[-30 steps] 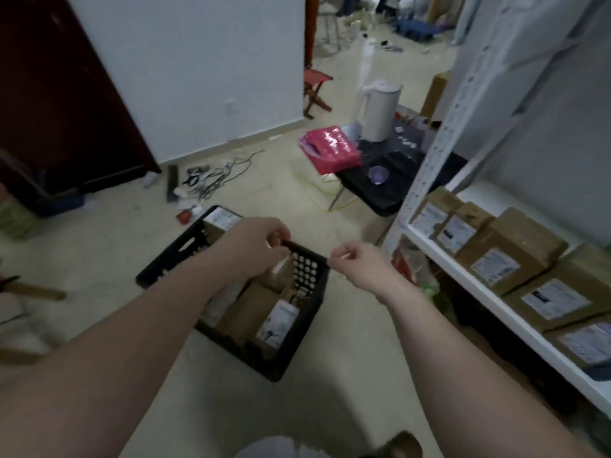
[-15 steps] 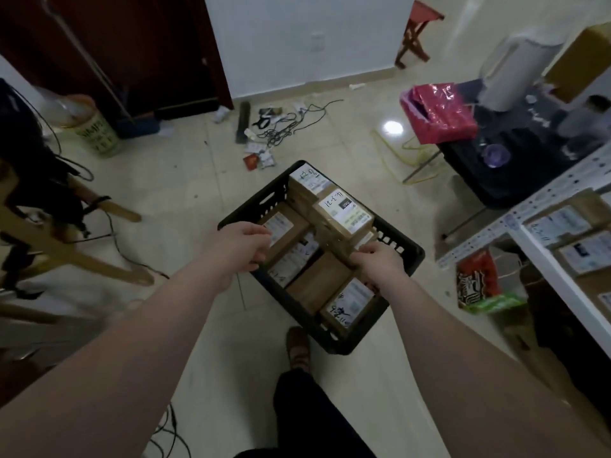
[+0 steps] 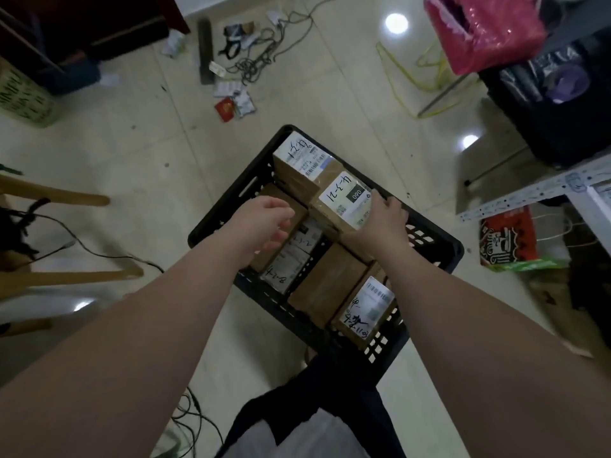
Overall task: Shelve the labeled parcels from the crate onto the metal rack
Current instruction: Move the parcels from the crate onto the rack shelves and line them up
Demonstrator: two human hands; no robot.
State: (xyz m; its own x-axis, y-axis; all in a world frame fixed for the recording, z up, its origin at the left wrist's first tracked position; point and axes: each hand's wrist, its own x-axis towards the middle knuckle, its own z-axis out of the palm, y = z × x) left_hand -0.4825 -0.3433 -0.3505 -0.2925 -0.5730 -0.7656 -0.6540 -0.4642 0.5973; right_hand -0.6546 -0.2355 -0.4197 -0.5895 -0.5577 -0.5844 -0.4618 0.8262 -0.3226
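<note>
The right hand point(image 3: 385, 216) grips the top parcel point(image 3: 342, 204). Its fingers curl over the box's right edge, just beside the white label with handwritten numbers and a dark "060" patch. The left hand point(image 3: 264, 223) holds nothing. Its fingers are loosely curled above the left half of the crate point(image 3: 228, 209), over a plain brown box; whether it touches that box cannot be told.

The gripped parcel sits high in the black perforated crate, resting on others and touching a second labeled box point(image 3: 299, 157) at the far corner. Lower down lie more parcels: one with a pale label marked by hand point(image 3: 291, 259), a bare brown one point(image 3: 327, 285) beside it, and another labeled box point(image 3: 367, 309) tilted against the near corner.

The crate stands on the pale tiled floor point(image 3: 132, 143), right in front of the person's legs. To the right, apart from the crate, a white perforated beam of the metal rack point(image 3: 529, 196) crosses the view, with a red printed bag point(image 3: 507, 239) under it. Farther off are a pink bag point(image 3: 479, 31), a tangle of cables point(image 3: 261, 51) and, at the left, wooden legs point(image 3: 49, 193).
</note>
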